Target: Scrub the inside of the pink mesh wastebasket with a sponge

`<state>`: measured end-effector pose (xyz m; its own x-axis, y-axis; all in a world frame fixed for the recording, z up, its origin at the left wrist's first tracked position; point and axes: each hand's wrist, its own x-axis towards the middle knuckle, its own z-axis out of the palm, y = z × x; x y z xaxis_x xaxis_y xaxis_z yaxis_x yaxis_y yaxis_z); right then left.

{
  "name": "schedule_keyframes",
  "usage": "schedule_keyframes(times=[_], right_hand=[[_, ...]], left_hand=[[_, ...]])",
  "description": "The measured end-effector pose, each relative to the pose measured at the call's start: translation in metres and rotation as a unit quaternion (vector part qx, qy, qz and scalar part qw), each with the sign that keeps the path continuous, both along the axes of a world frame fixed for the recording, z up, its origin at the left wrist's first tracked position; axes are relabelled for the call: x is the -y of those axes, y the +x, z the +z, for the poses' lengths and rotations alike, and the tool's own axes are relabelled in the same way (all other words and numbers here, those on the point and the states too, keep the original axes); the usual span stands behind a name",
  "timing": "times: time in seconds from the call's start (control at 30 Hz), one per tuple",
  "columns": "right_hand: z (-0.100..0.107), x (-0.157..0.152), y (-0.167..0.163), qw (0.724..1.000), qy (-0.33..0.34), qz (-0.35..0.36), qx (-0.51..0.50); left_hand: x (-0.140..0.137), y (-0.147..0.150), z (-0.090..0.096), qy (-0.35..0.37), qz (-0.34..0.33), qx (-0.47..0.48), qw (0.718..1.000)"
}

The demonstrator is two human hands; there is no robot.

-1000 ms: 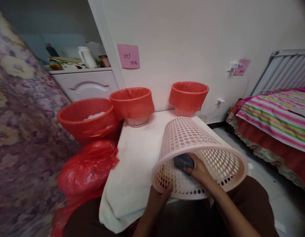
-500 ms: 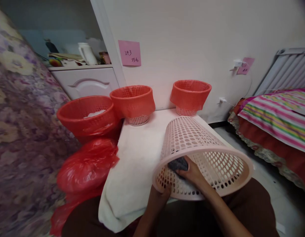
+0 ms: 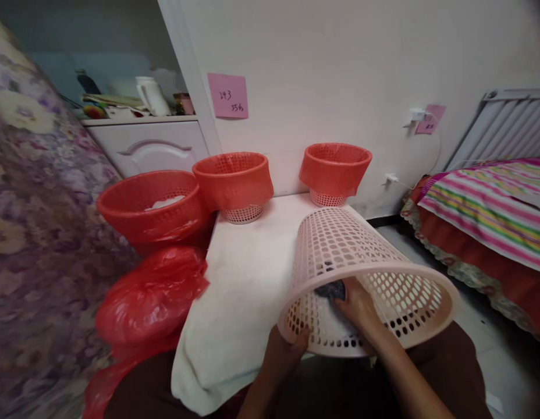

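A pale pink perforated plastic basket (image 3: 340,244) lies on its side on the white-covered table (image 3: 239,279), its mouth turned toward me. My left hand (image 3: 291,343) grips the lower left of its rim, thumb inside, the other fingers mostly hidden beneath. Reaching into the mouth, my right hand (image 3: 355,302) is closed around a dark grey cloth (image 3: 331,289) and presses it near the basket's inner left wall. Part of the cloth shows through the holes.
Baskets lined with red bags stand at the back left (image 3: 235,180), back right (image 3: 335,169) and far left (image 3: 152,203). A red plastic bag (image 3: 148,302) bulges beside the table's left edge. A bed (image 3: 492,198) is at right, a flowered curtain (image 3: 29,233) at left.
My right hand and the grey cloth have moved right and deeper along the inside of the basket. The basket has shifted slightly right, with my left hand still on its rim.
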<state>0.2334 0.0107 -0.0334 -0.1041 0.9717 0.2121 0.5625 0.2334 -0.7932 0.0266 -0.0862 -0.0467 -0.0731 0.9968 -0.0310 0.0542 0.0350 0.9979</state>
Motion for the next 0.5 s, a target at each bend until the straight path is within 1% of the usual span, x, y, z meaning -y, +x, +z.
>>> schedule_keyframes(times=[0.1,0.2,0.27,0.3,0.37,0.47,0.5], right_hand=[[0.000,0.020,-0.016,0.999,-0.015,0.038,-0.014],[0.004,0.040,-0.026,0.994,-0.039,0.092,-0.044],[0.008,0.045,-0.026,0.987,-0.058,0.132,-0.074],[0.009,0.044,-0.025,0.984,-0.062,0.140,-0.086],[0.012,0.033,-0.019,0.987,-0.050,0.114,-0.099],[0.020,0.002,-0.011,0.995,0.001,0.020,-0.093],[0.022,-0.009,-0.010,0.995,0.015,-0.001,-0.095]], left_hand=[[-0.003,0.000,-0.001,0.004,-0.005,0.005,1.000],[-0.004,0.001,0.000,0.020,-0.008,0.020,1.000],[-0.004,0.001,0.001,0.029,0.001,0.038,0.999],[-0.004,0.000,0.001,0.029,0.011,0.047,0.998],[-0.001,-0.001,0.000,0.016,0.040,0.058,0.997],[0.004,-0.001,-0.003,0.008,0.090,0.054,0.994],[0.005,-0.001,-0.004,0.011,0.102,0.047,0.994]])
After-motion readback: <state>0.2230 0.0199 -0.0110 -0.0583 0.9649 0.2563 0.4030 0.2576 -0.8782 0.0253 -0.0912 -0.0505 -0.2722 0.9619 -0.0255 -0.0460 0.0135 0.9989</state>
